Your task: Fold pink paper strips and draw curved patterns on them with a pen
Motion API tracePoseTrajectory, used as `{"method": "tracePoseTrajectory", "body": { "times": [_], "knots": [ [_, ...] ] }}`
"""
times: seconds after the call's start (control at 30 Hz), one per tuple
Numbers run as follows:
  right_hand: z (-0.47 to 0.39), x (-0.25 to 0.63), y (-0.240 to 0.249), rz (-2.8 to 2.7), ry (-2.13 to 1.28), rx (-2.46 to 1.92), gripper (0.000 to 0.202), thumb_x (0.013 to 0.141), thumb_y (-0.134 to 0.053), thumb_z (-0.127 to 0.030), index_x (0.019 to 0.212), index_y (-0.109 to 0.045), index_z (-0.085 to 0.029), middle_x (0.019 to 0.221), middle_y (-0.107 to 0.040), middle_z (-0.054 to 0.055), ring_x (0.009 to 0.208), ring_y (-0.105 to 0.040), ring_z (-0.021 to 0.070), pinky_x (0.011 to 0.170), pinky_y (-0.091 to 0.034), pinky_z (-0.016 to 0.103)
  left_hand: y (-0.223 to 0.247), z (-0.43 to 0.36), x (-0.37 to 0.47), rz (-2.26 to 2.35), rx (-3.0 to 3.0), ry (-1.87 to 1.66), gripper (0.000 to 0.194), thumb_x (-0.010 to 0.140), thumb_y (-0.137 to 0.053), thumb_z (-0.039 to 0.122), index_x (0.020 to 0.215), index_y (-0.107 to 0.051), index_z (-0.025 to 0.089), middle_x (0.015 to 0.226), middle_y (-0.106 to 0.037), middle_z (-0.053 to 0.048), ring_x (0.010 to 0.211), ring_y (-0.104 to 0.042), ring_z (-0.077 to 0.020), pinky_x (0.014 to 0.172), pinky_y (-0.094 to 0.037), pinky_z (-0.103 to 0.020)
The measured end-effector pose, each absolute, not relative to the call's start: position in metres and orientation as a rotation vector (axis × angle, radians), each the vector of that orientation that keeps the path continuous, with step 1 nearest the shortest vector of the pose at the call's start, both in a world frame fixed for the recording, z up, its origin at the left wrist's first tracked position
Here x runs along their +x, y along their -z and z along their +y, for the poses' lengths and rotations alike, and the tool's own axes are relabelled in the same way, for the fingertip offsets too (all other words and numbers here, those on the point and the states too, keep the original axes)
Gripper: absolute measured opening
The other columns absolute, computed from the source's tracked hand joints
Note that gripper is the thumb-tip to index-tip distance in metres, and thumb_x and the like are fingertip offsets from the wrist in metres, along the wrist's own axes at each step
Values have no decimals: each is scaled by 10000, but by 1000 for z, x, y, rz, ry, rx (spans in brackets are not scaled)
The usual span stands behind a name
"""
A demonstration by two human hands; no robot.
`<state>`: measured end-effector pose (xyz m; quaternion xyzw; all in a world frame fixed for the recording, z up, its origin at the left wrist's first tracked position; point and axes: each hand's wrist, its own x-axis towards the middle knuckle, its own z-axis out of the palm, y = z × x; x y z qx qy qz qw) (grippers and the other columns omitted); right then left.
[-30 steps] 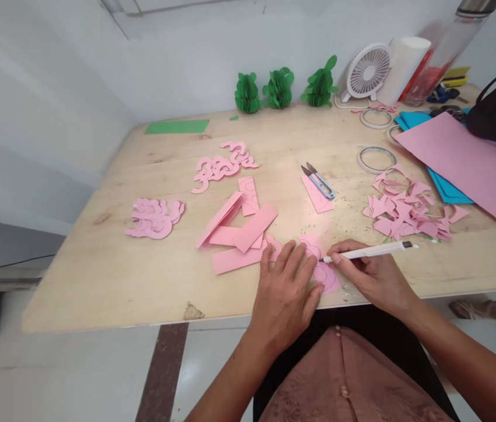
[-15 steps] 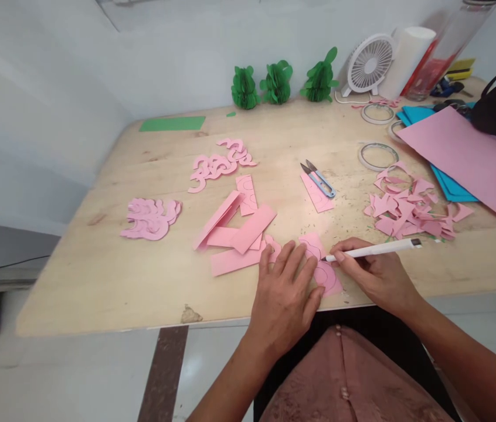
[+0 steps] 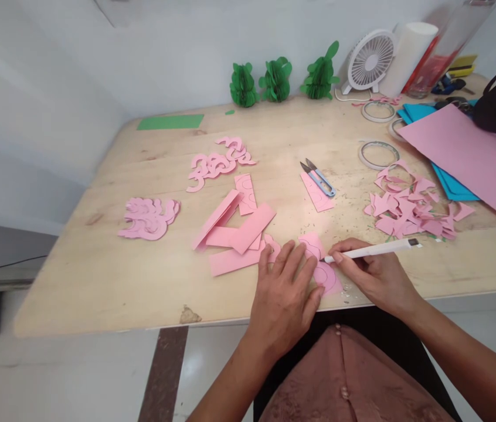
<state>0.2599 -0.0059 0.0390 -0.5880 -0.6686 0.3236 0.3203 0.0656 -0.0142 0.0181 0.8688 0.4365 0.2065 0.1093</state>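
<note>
My left hand (image 3: 284, 293) lies with its fingers spread over the left side of a pink paper piece (image 3: 328, 276) with curved outlines drawn on it. My right hand (image 3: 377, 278) is closed round a white pen (image 3: 375, 249), whose dark tip touches the right edge of that paper. Beyond my left fingertips lie folded pink strips (image 3: 253, 228) and a small scalloped pink piece (image 3: 272, 246), partly hidden by the hand. Thread snips (image 3: 319, 177) with blue handles rest on another outlined pink strip (image 3: 317, 196).
Pink cut-outs (image 3: 149, 218) are piled at the left, curved pieces (image 3: 215, 164) further back. Pink scraps (image 3: 415, 205), tape rolls (image 3: 379, 155) and pink sheets (image 3: 472, 158) lie right. Green paper figures (image 3: 277, 81) and a white fan (image 3: 370, 61) stand at the wall.
The view has shifted very slightly. Both hands, the pen and the outlined paper look almost the same as before.
</note>
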Motion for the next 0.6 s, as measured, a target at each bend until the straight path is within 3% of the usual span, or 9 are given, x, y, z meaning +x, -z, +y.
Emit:
{"method": "tracePoseTrajectory", "body": {
  "times": [0.6],
  "knots": [
    [-7, 260, -39, -1756, -849, -1554, 209, 912, -513, -316, 824, -668, -208, 777, -706, 25, 726, -648, 161, 604, -501, 244, -18, -14, 66, 1283, 2559, -612, 349, 945, -489, 315, 1257, -564, 179, 1399, -552, -106, 1340, -450, -293, 1159, -220, -573]
  ]
}}
